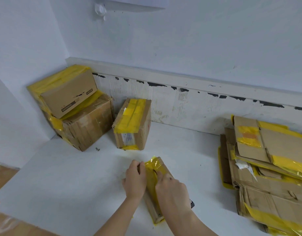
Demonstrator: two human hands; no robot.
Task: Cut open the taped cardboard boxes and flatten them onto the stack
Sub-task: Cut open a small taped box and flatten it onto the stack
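Observation:
A small narrow cardboard box (153, 178) wrapped in yellow tape lies on the white table in front of me. My left hand (135, 179) grips its left side, fingers curled over the top edge. My right hand (172, 188) presses down on its right side and covers much of it; a dark object (192, 203) peeks out beneath this hand, too hidden to identify. A stack of flattened boxes (269, 176) with yellow tape lies at the right. Three taped boxes stand at the back left: one (132, 124) alone, one (68, 92) on top of another (87, 126).
The white table (61, 176) meets a wall with a worn skirting strip (189, 103) behind. A small screw (97, 148) lies near the large box. Wooden floor (3, 174) shows beyond the table's left edge.

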